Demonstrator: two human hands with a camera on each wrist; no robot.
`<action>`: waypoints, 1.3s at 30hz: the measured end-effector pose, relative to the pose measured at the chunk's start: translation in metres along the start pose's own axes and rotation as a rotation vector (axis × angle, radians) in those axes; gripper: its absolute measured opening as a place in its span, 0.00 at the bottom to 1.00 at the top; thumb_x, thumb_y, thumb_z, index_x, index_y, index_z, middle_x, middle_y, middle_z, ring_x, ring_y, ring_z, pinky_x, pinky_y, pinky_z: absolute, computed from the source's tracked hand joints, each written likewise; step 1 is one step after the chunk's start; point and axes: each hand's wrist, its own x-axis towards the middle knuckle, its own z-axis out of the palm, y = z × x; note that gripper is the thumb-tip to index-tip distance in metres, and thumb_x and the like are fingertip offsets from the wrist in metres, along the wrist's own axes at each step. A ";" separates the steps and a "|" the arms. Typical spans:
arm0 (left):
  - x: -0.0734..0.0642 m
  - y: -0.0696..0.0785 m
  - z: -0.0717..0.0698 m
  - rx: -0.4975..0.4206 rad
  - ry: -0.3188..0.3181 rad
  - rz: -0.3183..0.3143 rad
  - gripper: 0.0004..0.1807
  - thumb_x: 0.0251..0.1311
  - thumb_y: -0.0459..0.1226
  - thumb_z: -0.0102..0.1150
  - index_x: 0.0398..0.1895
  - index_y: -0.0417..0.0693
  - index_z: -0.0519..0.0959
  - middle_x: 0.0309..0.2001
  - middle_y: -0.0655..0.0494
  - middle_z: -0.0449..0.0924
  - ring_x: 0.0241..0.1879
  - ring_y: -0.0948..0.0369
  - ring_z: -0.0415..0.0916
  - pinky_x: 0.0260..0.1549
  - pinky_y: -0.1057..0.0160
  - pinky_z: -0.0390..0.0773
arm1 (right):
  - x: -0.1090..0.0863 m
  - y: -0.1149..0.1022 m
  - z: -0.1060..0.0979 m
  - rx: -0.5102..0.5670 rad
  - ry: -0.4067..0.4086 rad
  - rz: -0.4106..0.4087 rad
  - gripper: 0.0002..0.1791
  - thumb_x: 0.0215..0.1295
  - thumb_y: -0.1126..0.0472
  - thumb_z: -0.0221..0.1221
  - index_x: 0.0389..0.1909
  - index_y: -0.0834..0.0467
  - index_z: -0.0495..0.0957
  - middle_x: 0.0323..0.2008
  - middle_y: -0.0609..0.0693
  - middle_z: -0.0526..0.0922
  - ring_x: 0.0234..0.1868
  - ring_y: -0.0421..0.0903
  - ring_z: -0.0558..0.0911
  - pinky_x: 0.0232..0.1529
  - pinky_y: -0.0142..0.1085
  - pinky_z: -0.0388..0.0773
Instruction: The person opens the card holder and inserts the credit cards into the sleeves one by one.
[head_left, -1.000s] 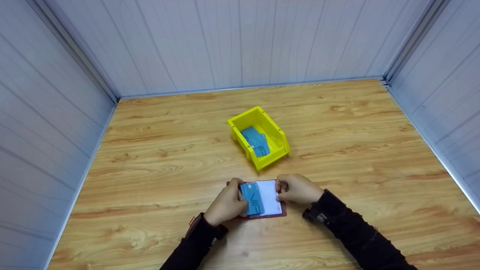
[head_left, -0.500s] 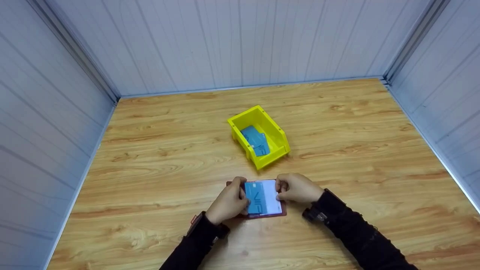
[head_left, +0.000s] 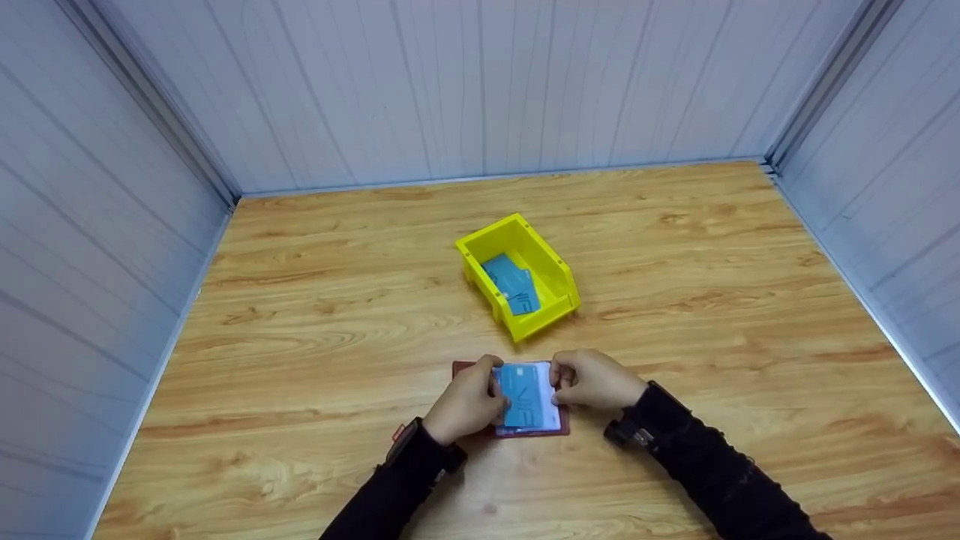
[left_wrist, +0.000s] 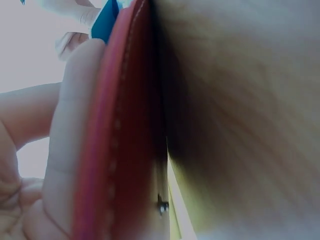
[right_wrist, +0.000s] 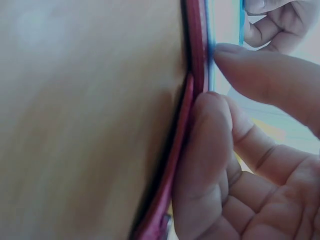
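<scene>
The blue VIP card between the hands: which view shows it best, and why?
The head view: the blue card shows its lettered face there. The left wrist view catches only a blue corner; the right wrist view, apparently just a thin edge.

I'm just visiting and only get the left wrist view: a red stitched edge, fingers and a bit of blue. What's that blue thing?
Observer: In the head view it's a blue card with large dark lettering.
Visitor: And where exactly is the right hand?
Observer: The right hand is at the right-hand edge of the red holder, its thumb and fingers bent there.
Visitor: Anything beyond the hands?
Observer: Yes, a yellow bin stands on the table, with more blue cards inside.
</scene>
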 end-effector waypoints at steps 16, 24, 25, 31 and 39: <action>0.008 0.011 0.010 0.143 -0.005 -0.028 0.31 0.55 0.28 0.59 0.65 0.30 0.67 0.28 0.56 0.73 0.30 0.61 0.71 0.32 0.66 0.72 | -0.001 0.002 0.000 0.016 0.002 -0.038 0.09 0.52 0.65 0.68 0.33 0.59 0.77 0.23 0.45 0.76 0.23 0.39 0.74 0.23 0.28 0.71; 0.008 0.013 0.012 0.153 -0.019 -0.016 0.34 0.56 0.27 0.58 0.68 0.29 0.63 0.38 0.49 0.77 0.38 0.59 0.73 0.45 0.60 0.76 | 0.000 0.002 0.001 0.011 -0.001 -0.033 0.09 0.52 0.66 0.67 0.33 0.59 0.77 0.23 0.46 0.76 0.23 0.39 0.74 0.23 0.29 0.72; 0.008 0.013 0.012 0.153 -0.020 -0.015 0.34 0.56 0.28 0.58 0.68 0.29 0.63 0.36 0.50 0.77 0.37 0.59 0.73 0.44 0.61 0.76 | 0.000 0.002 0.001 0.009 -0.002 -0.032 0.09 0.52 0.66 0.67 0.33 0.59 0.77 0.23 0.46 0.77 0.24 0.39 0.74 0.24 0.29 0.72; 0.006 0.011 0.007 0.154 0.006 0.014 0.31 0.56 0.28 0.57 0.66 0.30 0.67 0.26 0.58 0.70 0.26 0.63 0.69 0.27 0.67 0.70 | 0.000 0.003 -0.001 0.020 -0.017 -0.023 0.09 0.54 0.64 0.67 0.34 0.59 0.77 0.24 0.45 0.77 0.24 0.38 0.74 0.24 0.28 0.71; -0.008 0.011 -0.004 0.216 0.092 0.133 0.20 0.58 0.31 0.63 0.54 0.35 0.77 0.36 0.50 0.82 0.32 0.62 0.74 0.33 0.64 0.77 | 0.000 0.002 -0.003 0.047 -0.039 0.000 0.09 0.56 0.62 0.68 0.33 0.58 0.77 0.24 0.45 0.76 0.24 0.39 0.75 0.24 0.29 0.72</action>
